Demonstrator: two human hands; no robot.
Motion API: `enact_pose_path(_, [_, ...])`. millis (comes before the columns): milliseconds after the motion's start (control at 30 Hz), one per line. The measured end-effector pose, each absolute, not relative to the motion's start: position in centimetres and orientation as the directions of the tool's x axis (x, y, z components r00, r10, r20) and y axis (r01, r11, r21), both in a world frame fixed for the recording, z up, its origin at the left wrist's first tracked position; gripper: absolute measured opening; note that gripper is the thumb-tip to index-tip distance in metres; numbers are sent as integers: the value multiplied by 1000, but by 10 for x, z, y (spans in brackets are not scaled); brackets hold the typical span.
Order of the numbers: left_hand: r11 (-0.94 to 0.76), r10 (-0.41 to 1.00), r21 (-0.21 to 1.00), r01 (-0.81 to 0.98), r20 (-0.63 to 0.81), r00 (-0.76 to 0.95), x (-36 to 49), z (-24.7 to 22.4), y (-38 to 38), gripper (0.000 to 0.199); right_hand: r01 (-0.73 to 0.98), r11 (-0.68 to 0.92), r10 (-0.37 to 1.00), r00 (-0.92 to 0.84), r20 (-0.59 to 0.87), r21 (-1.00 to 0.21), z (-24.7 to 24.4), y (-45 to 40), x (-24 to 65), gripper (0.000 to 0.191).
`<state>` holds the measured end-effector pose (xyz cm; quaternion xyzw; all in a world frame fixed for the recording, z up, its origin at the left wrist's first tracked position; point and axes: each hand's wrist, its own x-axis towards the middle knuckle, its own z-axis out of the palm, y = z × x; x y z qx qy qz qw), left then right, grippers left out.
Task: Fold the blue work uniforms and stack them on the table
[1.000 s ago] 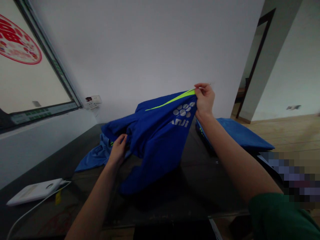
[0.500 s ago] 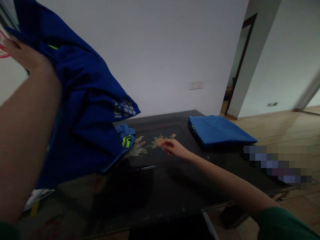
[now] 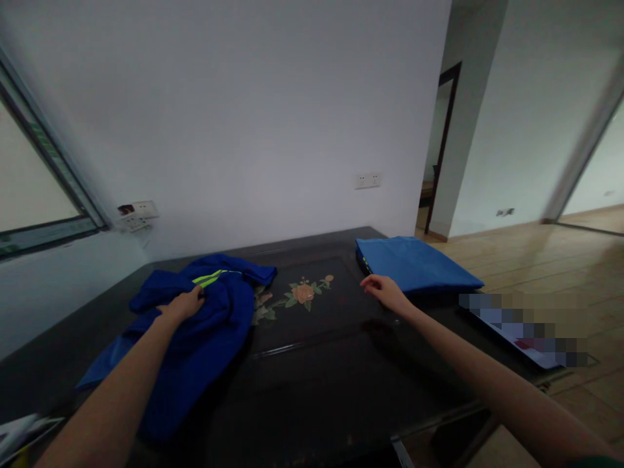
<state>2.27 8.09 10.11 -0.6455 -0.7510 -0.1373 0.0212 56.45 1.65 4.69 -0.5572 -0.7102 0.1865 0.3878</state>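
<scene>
A crumpled dark-blue work jacket [image 3: 234, 325] with a yellow-green strip lies on the left part of the dark table [image 3: 312, 390]. On top of it, near the strip, rests my left hand [image 3: 182, 305], its fingers bent into the cloth; the fingertips are partly hidden. My right hand [image 3: 387, 292] hovers at the near left corner of a flat, folded blue cloth stack [image 3: 419, 260]. Its fingers are loosely curled, with a gap to the thumb, and nothing shows in them. Lighter blue cloth [image 3: 102, 364] sticks out at the jacket's left side.
A painted flower [image 3: 303, 294] decorates the tabletop. Blurred-out flat material [image 3: 526, 341] lies at the table's right edge. Papers [image 3: 24, 432] show at the lower left. Wall sockets [image 3: 367, 181] and a window [image 3: 39, 175] are behind and to the left.
The jacket, held up at the left before, has come down onto the table with my left hand. My right hand has moved right, toward the folded stack. The view has shifted too.
</scene>
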Motion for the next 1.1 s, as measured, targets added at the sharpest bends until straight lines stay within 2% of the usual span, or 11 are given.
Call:
enact_pose_path(67, [230, 951, 158, 960, 175, -256, 18, 86, 74, 41, 810, 246, 890, 29, 456, -532, 54, 23, 594, 22])
enact_pose_path(133, [283, 917, 174, 943, 239, -320, 20, 83, 61, 51, 909, 137, 873, 78, 482, -394, 60, 29, 621, 27])
enact_pose_path(233, [289, 819, 242, 926, 438, -370, 42, 90, 37, 58, 953, 60, 956, 30, 291, -296, 56, 33, 650, 45])
enact_pose_path(333, [188, 777, 255, 949, 551, -302, 88, 87, 12, 49, 964, 67, 989, -29, 147, -259, 38, 31, 664, 61])
enact_pose_path(400, [84, 833, 223, 971, 519, -191, 124, 74, -2, 41, 969, 81, 981, -36, 191, -232, 27, 30, 670, 62])
enact_pose_path(500, [-57, 952, 110, 992, 306, 21, 162, 50, -20, 39, 970, 98, 963, -35, 267, -224, 21, 29, 683, 52])
enact_pose_path(567, [-49, 985, 50, 998, 171, 39, 168, 39, -28, 42, 960, 133, 958, -61, 281, -245, 23, 29, 694, 46])
enact_pose_path(667, [44, 992, -1, 999, 121, -44, 153, 34, -33, 48, 942, 199, 947, -114, 300, -270, 25, 28, 705, 37])
enact_pose_path(867, [202, 979, 169, 965, -42, -198, 113, 30, -18, 63, 995, 73, 925, -40, 378, -73, 20, 29, 691, 48])
enact_pose_path(1000, [237, 970, 201, 951, 14, -244, 99, 24, 2, 65, 996, -33, 897, 67, 438, -84, 43, 38, 679, 50])
enact_pose_path(1100, [267, 958, 233, 935, 43, -284, 85, 23, 15, 61, 994, -13, 847, 69, 527, -109, 80, 46, 665, 49])
